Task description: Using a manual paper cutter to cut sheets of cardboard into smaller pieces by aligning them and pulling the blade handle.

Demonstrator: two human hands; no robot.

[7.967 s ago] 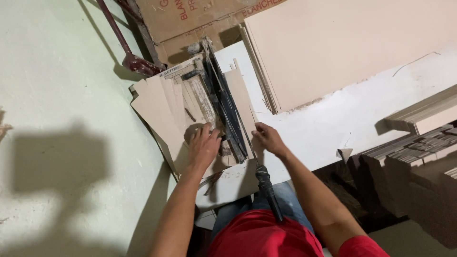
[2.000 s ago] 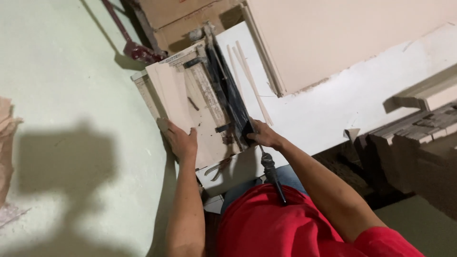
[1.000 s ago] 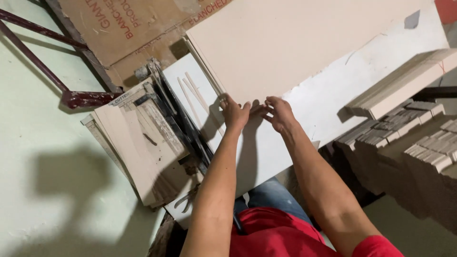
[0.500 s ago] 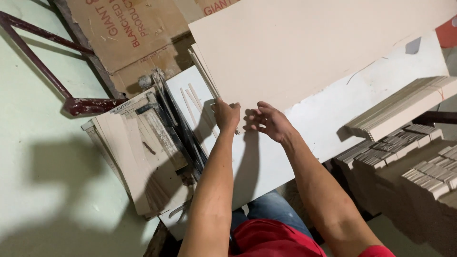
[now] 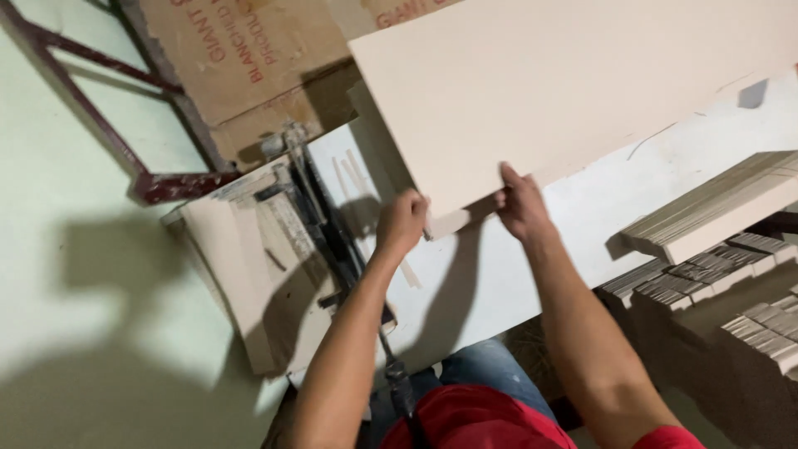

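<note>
**A:** Red cloth and blue denim sit nearest me, at six o'clock. From there my two bare forearms run up to the large cream tile (image 5: 582,91). My left hand (image 5: 401,223) is curled shut over the tile's near corner, and my right hand (image 5: 522,204) pinches the same near edge just beside it, fingers on top.

**B:** What is the tile like?

**A:** Flat, matte and smooth, a big rectangle with crisp straight edges. Its long axis runs from about eight o'clock up toward two o'clock, and the far end leaves the view. It lies over the white bench top (image 5: 499,283), which is dusty and scratched.

**B:** Any room around it?

**A:** At three o'clock, stacks of narrow cut strips (image 5: 706,216) crowd the bench edge, near my right forearm. At nine o'clock the manual tile cutter (image 5: 324,224) stands with its dark rail running roughly six to twelve, with pale offcuts (image 5: 241,274) leaning on its left side. A bare patch of bench lies between my arms.

**B:** And farther off?

**A:** Brown cardboard sheets (image 5: 241,66) at eleven o'clock, a dark red metal frame (image 5: 125,150) beside them, and pale green floor (image 5: 75,291) to the left.
</note>
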